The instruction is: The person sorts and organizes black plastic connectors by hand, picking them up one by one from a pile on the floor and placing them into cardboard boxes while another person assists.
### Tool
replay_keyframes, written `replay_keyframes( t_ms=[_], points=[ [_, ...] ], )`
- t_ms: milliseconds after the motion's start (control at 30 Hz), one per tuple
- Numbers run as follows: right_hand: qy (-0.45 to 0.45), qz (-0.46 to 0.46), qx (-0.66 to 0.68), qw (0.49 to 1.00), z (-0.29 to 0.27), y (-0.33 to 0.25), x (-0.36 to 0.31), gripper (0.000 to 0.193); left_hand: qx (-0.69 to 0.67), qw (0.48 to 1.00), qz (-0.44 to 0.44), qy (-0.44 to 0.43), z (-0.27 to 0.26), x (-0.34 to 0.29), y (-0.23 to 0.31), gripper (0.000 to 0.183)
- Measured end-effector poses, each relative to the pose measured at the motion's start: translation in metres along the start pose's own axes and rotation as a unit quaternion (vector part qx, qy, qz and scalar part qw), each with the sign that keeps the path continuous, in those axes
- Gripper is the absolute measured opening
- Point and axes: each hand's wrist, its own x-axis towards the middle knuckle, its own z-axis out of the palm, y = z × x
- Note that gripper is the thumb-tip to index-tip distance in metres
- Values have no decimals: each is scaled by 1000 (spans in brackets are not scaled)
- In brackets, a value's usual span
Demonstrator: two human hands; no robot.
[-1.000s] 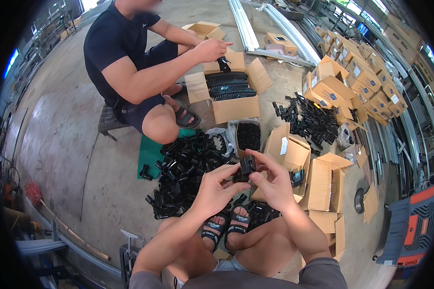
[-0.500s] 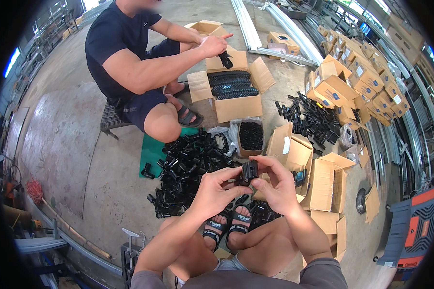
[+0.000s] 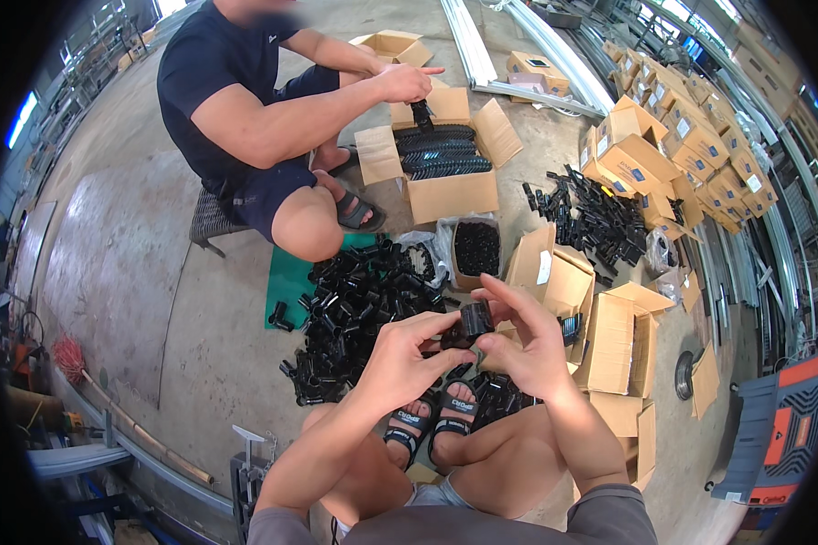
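The left hand (image 3: 411,352) pinches a black part (image 3: 475,320) between thumb and fingers, above the floor in front of the sandals (image 3: 409,421); the right hand (image 3: 529,338) curves around its other side, fingers parted, and whether they touch it I cannot tell. Pale lettering runs across the sandals' straps. The stacked cartons (image 3: 703,136) carry blue print and white labels, and another white label (image 3: 543,267) sits on a flap of the near carton (image 3: 521,262). The far carton (image 3: 454,200) holds rows of black pieces; a co-worker's hand (image 3: 405,84) grips a dark piece (image 3: 422,115) over it. Small black bits fill the small box (image 3: 464,282), beside a black pile (image 3: 350,309) partly on a green mat (image 3: 284,277).
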Motion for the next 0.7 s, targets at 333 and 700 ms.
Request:
replay_keyframes(
  t_ms=[333, 700],
  points=[
    [10, -46, -70, 996, -4, 0, 0, 42, 2, 1000, 8, 14, 4, -1, 3, 32],
    [13, -22, 32, 999, -6, 10, -3, 35, 101, 993, 51, 42, 7, -5, 6, 39]
  ],
)
